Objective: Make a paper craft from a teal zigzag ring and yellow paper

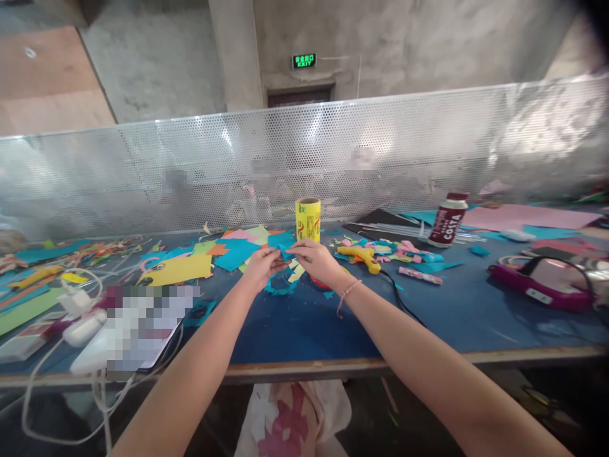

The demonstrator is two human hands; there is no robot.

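Observation:
Over the middle of the table, my left hand [261, 269] and my right hand [318, 260] nearly meet, each with its fingers pinched. Between the fingertips is a small piece of blue paper [284, 244], partly covered by the fingers. Just below it on the table lies a cut blue paper piece [281, 291] with ragged edges. A yellow printed roll [308, 219] stands upright right behind my hands. Something red and curved [320, 283] shows partly under my right wrist. To the right lies a yellow glue gun [360, 255] with a black cord.
Coloured paper sheets [238, 251] and scraps spread behind and left of my hands. A dark red bottle [448, 220] and a purple case [540, 289] stand on the right. White cables [35, 387] hang over the left front edge. A perforated metal panel [200, 171] closes the back.

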